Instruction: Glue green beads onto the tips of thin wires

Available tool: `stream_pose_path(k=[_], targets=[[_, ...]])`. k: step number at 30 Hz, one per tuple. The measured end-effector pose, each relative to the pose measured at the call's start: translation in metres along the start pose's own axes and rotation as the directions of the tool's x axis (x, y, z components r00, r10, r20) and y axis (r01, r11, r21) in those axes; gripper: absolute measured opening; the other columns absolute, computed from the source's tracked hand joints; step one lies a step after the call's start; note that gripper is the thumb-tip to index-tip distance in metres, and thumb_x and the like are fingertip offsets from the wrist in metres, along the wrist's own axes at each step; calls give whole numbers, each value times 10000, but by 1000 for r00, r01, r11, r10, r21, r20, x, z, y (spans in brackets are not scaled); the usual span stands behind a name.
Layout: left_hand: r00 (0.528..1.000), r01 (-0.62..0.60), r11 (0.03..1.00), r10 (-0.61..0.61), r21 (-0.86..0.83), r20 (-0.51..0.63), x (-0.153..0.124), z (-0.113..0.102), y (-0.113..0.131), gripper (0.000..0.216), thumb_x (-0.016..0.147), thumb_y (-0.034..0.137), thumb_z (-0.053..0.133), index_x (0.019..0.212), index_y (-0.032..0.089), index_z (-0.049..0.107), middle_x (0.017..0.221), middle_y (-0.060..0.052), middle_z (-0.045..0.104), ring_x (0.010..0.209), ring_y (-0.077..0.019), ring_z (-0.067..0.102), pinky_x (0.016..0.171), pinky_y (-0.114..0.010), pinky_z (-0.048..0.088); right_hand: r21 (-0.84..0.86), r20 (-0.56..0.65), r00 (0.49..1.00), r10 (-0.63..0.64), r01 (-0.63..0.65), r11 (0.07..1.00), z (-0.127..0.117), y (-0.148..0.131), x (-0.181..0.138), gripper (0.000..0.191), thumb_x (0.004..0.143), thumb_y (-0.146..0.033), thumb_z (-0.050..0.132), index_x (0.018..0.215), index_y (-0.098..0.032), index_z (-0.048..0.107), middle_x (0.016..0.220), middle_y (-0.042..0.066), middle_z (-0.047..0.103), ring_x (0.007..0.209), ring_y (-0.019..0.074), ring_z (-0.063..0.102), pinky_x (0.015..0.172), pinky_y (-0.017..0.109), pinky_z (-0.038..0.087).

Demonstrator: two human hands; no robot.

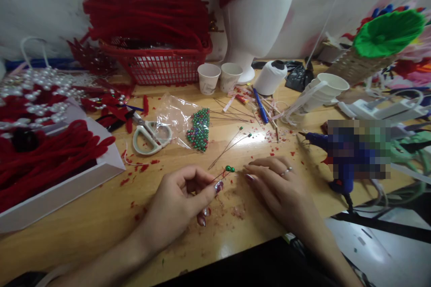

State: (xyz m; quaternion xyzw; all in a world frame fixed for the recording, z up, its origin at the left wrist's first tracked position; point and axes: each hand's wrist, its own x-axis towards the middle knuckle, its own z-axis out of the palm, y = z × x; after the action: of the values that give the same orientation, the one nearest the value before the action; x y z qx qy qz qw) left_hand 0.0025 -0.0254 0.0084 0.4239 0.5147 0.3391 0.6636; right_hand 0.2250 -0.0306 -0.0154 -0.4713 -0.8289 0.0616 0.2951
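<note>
Between the thumb and finger of my left hand (188, 195) are thin wires tipped with two green beads (230, 169). The beads stick out to the right, just short of my right hand (272, 184). That hand is palm down over the table, fingers stretched out and holding nothing visible. Beyond my hands lie two more wires (226, 149), each with a green bead at its far end. A clear plastic bag (177, 119) of green and red beads (199, 132) rests behind my left hand, beside white-handled scissors (151, 136).
Left stands a white box (101, 175) of red fuzzy stems. Behind are a red basket (161, 65), paper cups (208, 78), a thread cone (270, 76) and a white mannequin head (257, 18). A blue glue gun (343, 181) lies right. Red scraps litter the wooden table (101, 215).
</note>
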Motion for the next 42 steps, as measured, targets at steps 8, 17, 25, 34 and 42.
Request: stream_pose_path(k=[8, 17, 25, 34, 42], targets=[[996, 34, 997, -40, 66, 81, -2, 0, -4, 104, 718, 273, 669, 715, 168, 663, 543, 37, 569, 395, -68, 469, 354, -165, 443, 173, 1, 999, -34, 34, 984, -8, -20, 15, 197, 845, -181, 641, 1036, -229, 643, 1099, 86, 606, 1047, 247, 552, 876, 409, 453], [967, 103, 990, -77, -99, 242, -1, -1, -4, 123, 768, 283, 682, 734, 168, 654, 516, 49, 577, 446, -59, 522, 452, -147, 448, 625, 154, 982, 113, -185, 758, -3, -23, 14, 135, 866, -190, 629, 995, -227, 647, 884, 26, 662, 846, 161, 624, 760, 306, 513], [972, 101, 963, -42, -249, 231, 3, 3, -9, 176, 714, 304, 763, 757, 146, 696, 682, 6, 668, 572, -75, 612, 589, -185, 502, 905, 249, 894, 373, -352, 238, 25, -38, 17, 46, 784, -281, 721, 794, -239, 706, 837, 7, 652, 747, 113, 628, 645, 214, 535], [932, -362, 932, 362, 7, -28, 1, 1, -12, 183, 785, 283, 702, 948, 216, 650, 976, -30, 656, 953, -164, 612, 867, -302, 491, 859, 97, 911, 401, -280, 428, 23, -39, 19, 74, 823, -267, 666, 765, -225, 684, 861, 22, 600, 833, 147, 588, 761, 280, 512], [846, -531, 823, 528, 202, 71, -4, -5, -3, 151, 852, 264, 633, 967, 276, 730, 915, -14, 629, 895, -145, 580, 795, -251, 460, 804, 188, 932, 309, -327, 497, 16, -43, 27, 124, 832, -313, 652, 751, -219, 648, 846, 26, 562, 876, 175, 560, 793, 329, 500]])
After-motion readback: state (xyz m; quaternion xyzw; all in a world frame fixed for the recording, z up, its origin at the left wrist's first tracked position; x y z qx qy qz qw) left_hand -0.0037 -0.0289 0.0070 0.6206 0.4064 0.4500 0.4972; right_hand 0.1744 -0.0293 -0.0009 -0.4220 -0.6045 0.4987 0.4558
